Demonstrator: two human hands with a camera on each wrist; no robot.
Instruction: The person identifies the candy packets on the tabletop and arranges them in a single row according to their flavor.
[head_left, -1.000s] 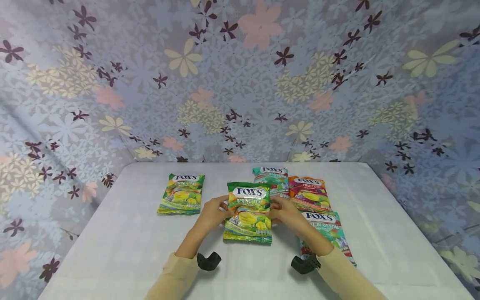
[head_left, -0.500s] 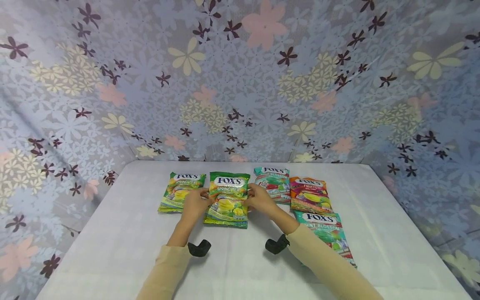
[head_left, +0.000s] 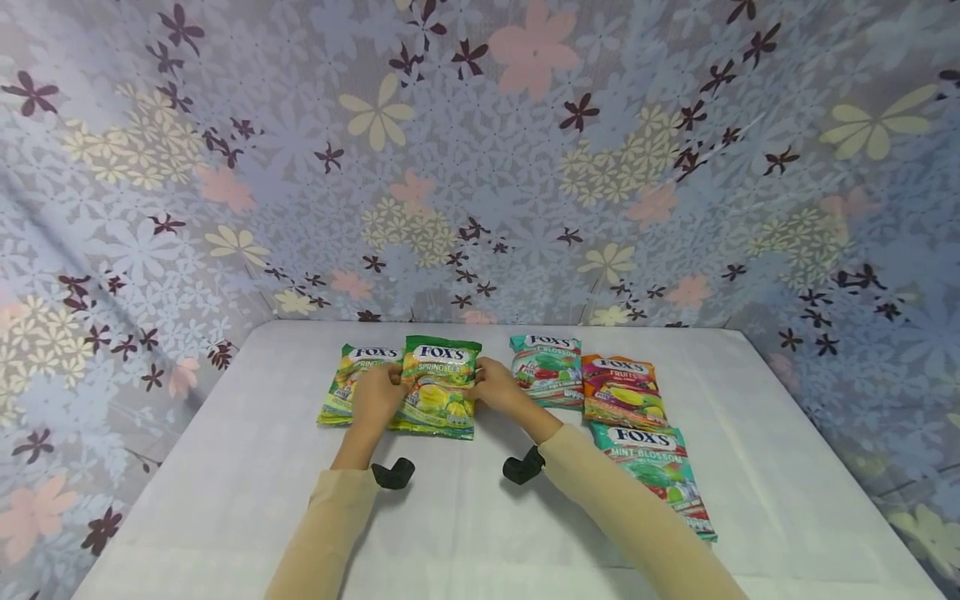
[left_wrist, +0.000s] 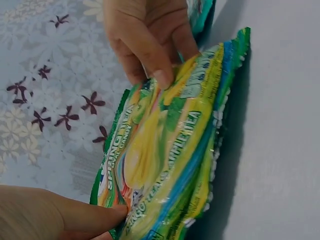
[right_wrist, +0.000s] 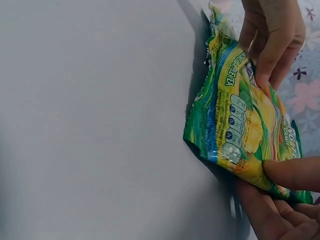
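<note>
Between my hands is a green and yellow candy bag (head_left: 438,390) marked Fox's Spring Tea. My left hand (head_left: 377,398) pinches its left side, thumb on the front, as the left wrist view shows at the lower left. On the opposite side my right hand (head_left: 498,388) pinches the edge, its thumb (right_wrist: 290,172) on top and fingers underneath. The bag looks slightly tilted, its lower edge close to the table. A second Spring Tea bag (head_left: 340,402) lies just left of it, partly hidden by my left hand and the held bag.
To the right lie a teal Mint Blossom bag (head_left: 547,375), an orange and purple Fruits bag (head_left: 622,392) and another Mint Blossom bag (head_left: 660,471), partly behind my right sleeve. All rest on a white table (head_left: 450,533). Floral cloth (head_left: 480,167) rises behind and at the sides.
Both hands have carried the held Spring Tea bag left and toward the back, from mid-table to beside the other Spring Tea bag. The other bags have stayed in place.
</note>
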